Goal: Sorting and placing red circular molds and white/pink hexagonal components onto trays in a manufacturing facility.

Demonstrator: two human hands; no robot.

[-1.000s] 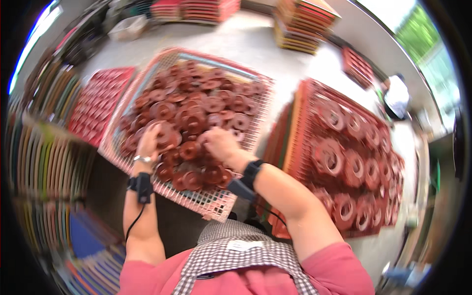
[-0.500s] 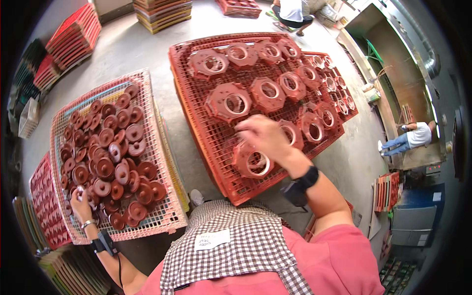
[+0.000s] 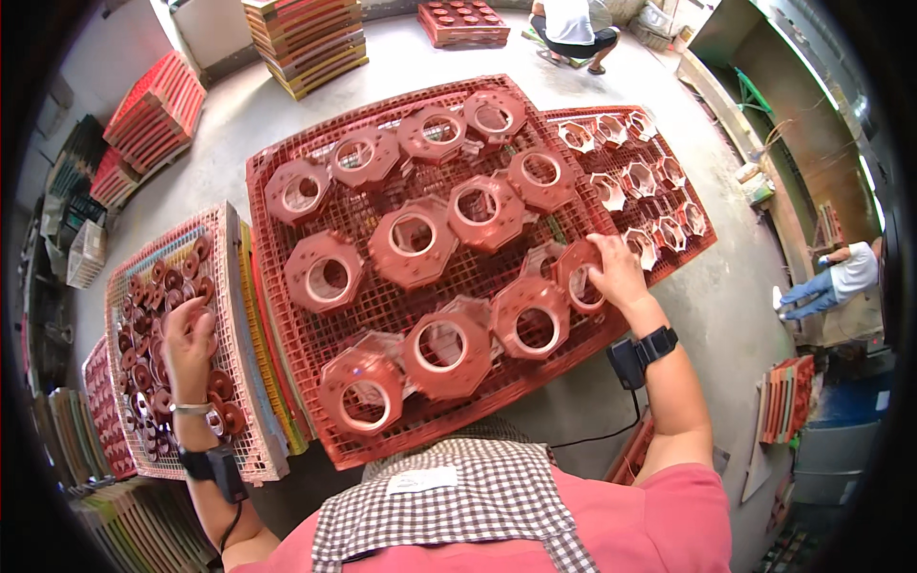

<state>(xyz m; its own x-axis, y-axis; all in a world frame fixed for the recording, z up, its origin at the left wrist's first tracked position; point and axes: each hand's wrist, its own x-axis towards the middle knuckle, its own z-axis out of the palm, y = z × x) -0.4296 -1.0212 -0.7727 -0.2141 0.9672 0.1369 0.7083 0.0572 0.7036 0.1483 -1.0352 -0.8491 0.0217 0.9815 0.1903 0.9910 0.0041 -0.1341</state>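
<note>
Octagonal reddish-brown pots (image 3: pixel 415 244) with round mouths stand in rows on a red plastic mesh tray (image 3: pixel 260 181) in front of me. At the tray's right edge my right hand (image 3: pixel 623 273) grips the rim of one octagonal pot (image 3: pixel 579 277), thumb and fingers closed on its right side. To the left, a pink mesh tray (image 3: pixel 270 465) bears a pile of round brown lids (image 3: pixel 221 385) with central knobs. My left hand (image 3: pixel 189 346) is over this pile, fingers curled; what they hold, if anything, is hidden.
A second red tray (image 3: pixel 705 181) of smaller octagonal pieces lies beyond at right. Stacked trays (image 3: pixel 306 43) stand at the back, more (image 3: pixel 158 105) at far left. One person (image 3: pixel 570 29) crouches at the back; another (image 3: pixel 841 277) stands far right.
The view has shifted left over the red tray. My right hand has moved from the near-left pots to one at the right edge and grips it. My left hand has come up off the lids.
</note>
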